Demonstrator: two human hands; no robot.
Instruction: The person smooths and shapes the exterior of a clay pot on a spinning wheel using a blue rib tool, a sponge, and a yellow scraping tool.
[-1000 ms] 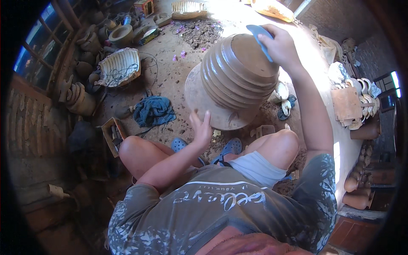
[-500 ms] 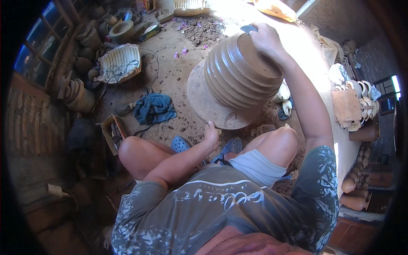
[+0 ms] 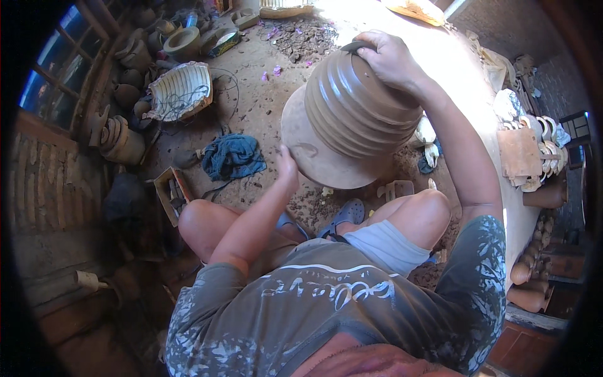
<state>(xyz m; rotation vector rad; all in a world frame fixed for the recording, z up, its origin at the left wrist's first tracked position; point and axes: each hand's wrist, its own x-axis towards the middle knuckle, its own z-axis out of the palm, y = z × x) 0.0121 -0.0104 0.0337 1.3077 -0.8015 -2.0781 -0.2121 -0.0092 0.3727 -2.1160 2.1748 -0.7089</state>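
Observation:
A large wet clay pot point(image 3: 352, 110) with ridges round its wall stands on the round disc of a potter's wheel point(image 3: 298, 129) in front of me. My right hand point(image 3: 391, 61) reaches over the pot's top, its fingers closed on a thin flat scraper point(image 3: 355, 46) at the far upper edge. Low on the left, my left hand point(image 3: 288, 171) holds the rim of the wheel, thumb uppermost and the other fingers mostly hidden. A curved mark shows on the disc near that hand.
A blue cloth point(image 3: 233, 157) and an open box of tools point(image 3: 171, 195) lie left of the wheel. Beyond them are a ribbed pale mould point(image 3: 182, 91), a bowl point(image 3: 182, 44) and clay crumbs point(image 3: 304, 41). Several pots point(image 3: 526, 298) line the right side.
My left hand has moved left and away from me along the wheel's rim. The disc's mark has turned the same way. My right hand stays at the pot's top, the scraper now tilted differently.

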